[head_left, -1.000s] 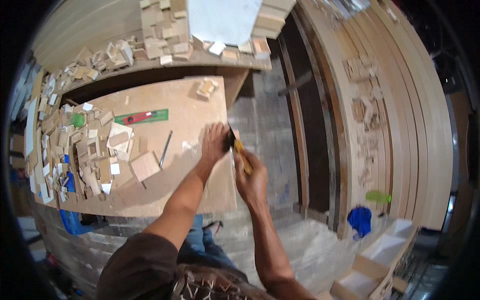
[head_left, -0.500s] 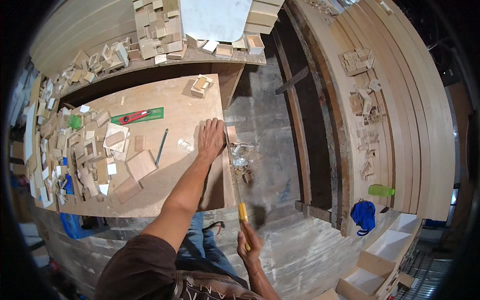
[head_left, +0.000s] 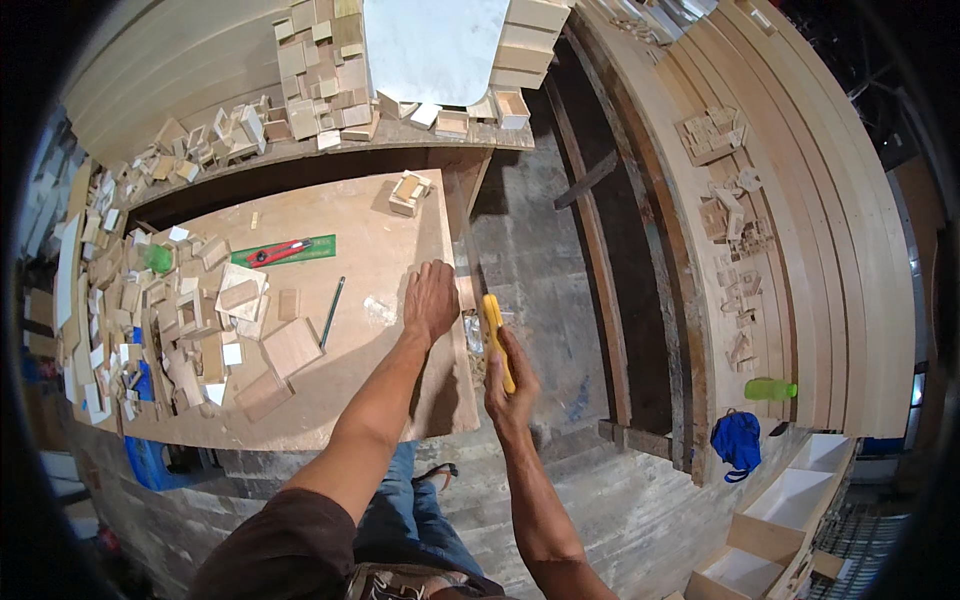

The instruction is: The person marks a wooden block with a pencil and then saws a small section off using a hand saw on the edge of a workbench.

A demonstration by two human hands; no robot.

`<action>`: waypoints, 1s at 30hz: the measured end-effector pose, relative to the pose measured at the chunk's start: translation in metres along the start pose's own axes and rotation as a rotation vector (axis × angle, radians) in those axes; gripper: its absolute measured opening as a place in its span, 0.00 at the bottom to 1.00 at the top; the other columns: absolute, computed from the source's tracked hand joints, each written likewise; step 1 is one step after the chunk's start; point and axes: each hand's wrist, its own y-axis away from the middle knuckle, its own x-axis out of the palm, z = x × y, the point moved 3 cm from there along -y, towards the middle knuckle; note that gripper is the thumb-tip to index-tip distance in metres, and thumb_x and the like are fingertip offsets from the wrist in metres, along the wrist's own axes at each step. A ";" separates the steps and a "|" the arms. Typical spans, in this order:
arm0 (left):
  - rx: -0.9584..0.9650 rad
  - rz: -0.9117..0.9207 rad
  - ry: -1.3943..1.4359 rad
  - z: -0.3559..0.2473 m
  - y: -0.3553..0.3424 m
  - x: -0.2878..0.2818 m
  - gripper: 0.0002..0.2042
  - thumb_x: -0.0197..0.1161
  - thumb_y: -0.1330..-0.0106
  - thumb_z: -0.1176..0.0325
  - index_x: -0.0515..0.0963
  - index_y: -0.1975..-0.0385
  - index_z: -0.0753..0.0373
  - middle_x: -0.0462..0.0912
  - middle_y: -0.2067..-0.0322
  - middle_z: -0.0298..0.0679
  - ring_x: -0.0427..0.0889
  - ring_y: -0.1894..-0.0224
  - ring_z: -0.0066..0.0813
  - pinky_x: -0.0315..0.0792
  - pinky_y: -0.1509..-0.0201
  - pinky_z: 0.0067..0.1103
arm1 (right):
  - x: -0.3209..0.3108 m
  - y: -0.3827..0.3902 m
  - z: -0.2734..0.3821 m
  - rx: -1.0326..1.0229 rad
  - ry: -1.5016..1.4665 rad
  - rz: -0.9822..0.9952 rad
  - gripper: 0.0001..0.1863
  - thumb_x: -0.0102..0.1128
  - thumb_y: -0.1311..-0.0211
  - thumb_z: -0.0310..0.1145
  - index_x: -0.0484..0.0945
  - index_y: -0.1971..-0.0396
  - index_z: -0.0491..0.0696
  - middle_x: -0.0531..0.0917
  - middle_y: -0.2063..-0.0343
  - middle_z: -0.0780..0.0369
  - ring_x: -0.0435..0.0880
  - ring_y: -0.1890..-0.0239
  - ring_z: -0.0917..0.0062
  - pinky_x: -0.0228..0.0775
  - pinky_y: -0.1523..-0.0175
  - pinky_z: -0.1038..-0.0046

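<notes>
A saw (head_left: pixel 495 325) with a yellow handle is gripped in my right hand (head_left: pixel 515 378), just off the right edge of the workbench. Its thin blade points away from me and is hard to make out. My left hand (head_left: pixel 432 305) is closed at that same edge, pressing on a small piece of wood (head_left: pixel 468 292) that pokes out past the bench; most of it is hidden under the hand. Near my left wrist lies a clear plastic scrap (head_left: pixel 379 310). Farther left on the bench are a dark pencil (head_left: pixel 333 312) and a red cutter knife (head_left: pixel 278 252) on a green ruler (head_left: pixel 322 247).
Small wooden blocks (head_left: pixel 190 310) crowd the bench's left side. A little wooden box (head_left: pixel 409 193) sits at its far right corner. Across the aisle, long boards (head_left: pixel 800 250) carry wood pieces, a green bottle (head_left: pixel 770 389) and a blue bag (head_left: pixel 737 442). Open drawers (head_left: pixel 785 495) stand lower right.
My right hand has pushed the saw forward, away from me along the bench edge. The fingers of my left hand look more bent. The whole view has shifted slightly.
</notes>
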 end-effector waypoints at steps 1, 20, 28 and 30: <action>-0.012 0.011 -0.005 0.003 0.003 0.000 0.09 0.59 0.36 0.70 0.73 0.59 0.65 0.73 0.60 0.48 0.72 0.53 0.48 0.67 0.49 0.39 | 0.009 -0.006 -0.002 -0.007 -0.004 0.009 0.20 0.56 0.25 0.30 0.77 0.39 0.37 0.83 0.44 0.48 0.82 0.41 0.66 0.71 0.35 0.67; -0.083 0.007 -0.083 -0.006 0.009 -0.003 0.09 0.60 0.38 0.70 0.76 0.59 0.62 0.75 0.59 0.43 0.73 0.51 0.43 0.67 0.49 0.36 | 0.030 0.013 -0.005 -0.047 0.045 0.024 0.20 0.57 0.28 0.24 0.76 0.38 0.38 0.87 0.51 0.47 0.89 0.51 0.70 0.78 0.50 0.73; -0.087 -0.051 -0.129 -0.006 0.011 0.006 0.10 0.59 0.37 0.66 0.76 0.59 0.61 0.75 0.58 0.43 0.73 0.51 0.43 0.67 0.49 0.37 | 0.004 0.055 -0.021 -0.001 0.039 0.049 0.20 0.58 0.30 0.23 0.77 0.39 0.38 0.87 0.50 0.48 0.88 0.50 0.70 0.79 0.48 0.72; -0.095 -0.034 -0.132 -0.006 0.013 0.006 0.10 0.59 0.38 0.68 0.75 0.59 0.63 0.75 0.58 0.45 0.73 0.51 0.45 0.67 0.49 0.38 | -0.015 0.083 -0.021 0.020 0.054 0.053 0.20 0.58 0.31 0.23 0.77 0.39 0.38 0.87 0.50 0.48 0.89 0.51 0.70 0.79 0.49 0.73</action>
